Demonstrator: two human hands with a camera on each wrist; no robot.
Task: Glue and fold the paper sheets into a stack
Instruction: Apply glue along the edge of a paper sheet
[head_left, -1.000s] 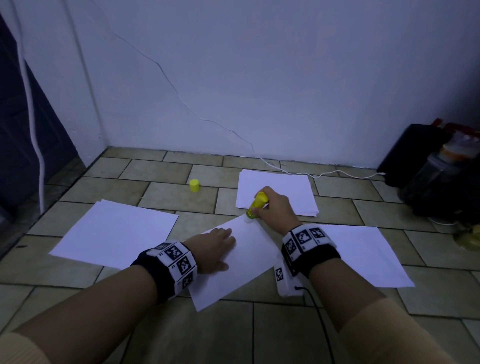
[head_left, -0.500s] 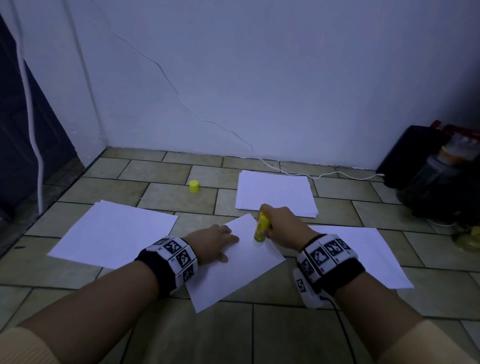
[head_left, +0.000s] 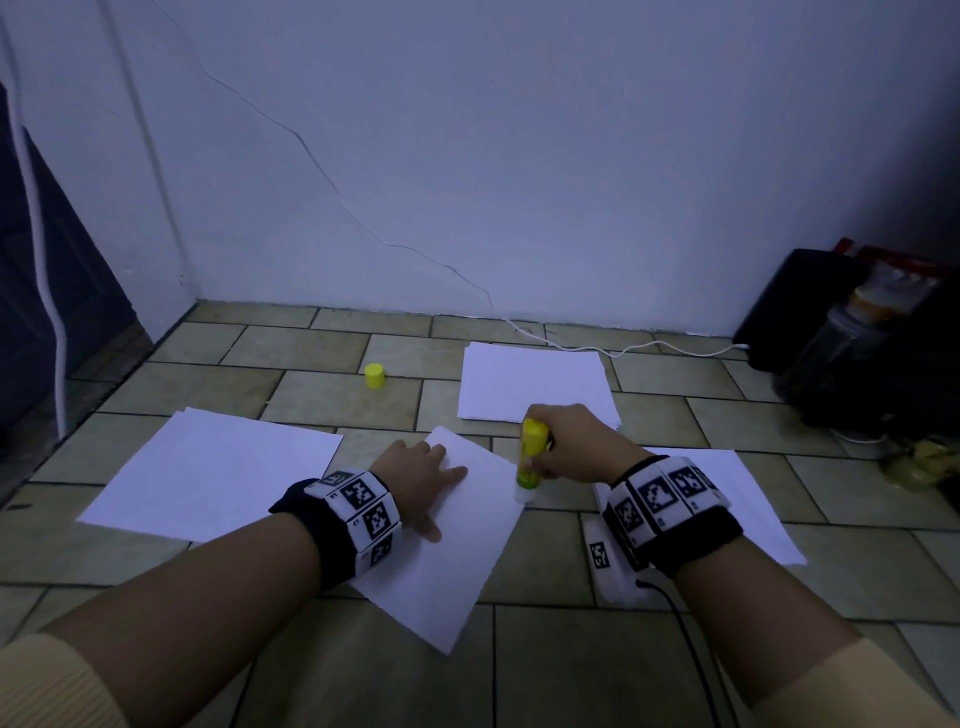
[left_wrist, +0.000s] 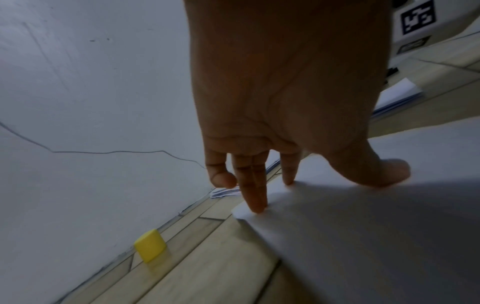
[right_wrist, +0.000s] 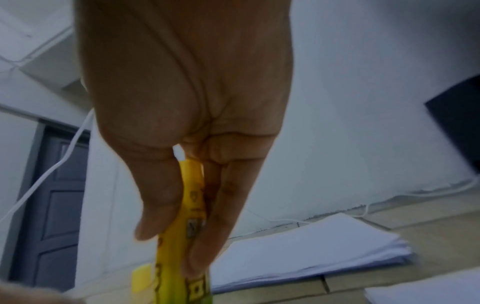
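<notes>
The left hand (head_left: 422, 474) lies flat on the white paper sheet (head_left: 457, 551). The right hand (head_left: 569, 441) is clamped on the yellow glue stick (head_left: 531, 453) at the sheet's right edge. Light, even strokes along that edge should prevent wrinkling.

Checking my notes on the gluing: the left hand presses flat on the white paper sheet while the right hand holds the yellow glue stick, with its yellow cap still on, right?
Not quite: the yellow cap is off, standing on the tiled floor, as the head view shows. The rest holds: the left hand presses the white paper sheet, and the right hand holds the yellow glue stick.
</notes>
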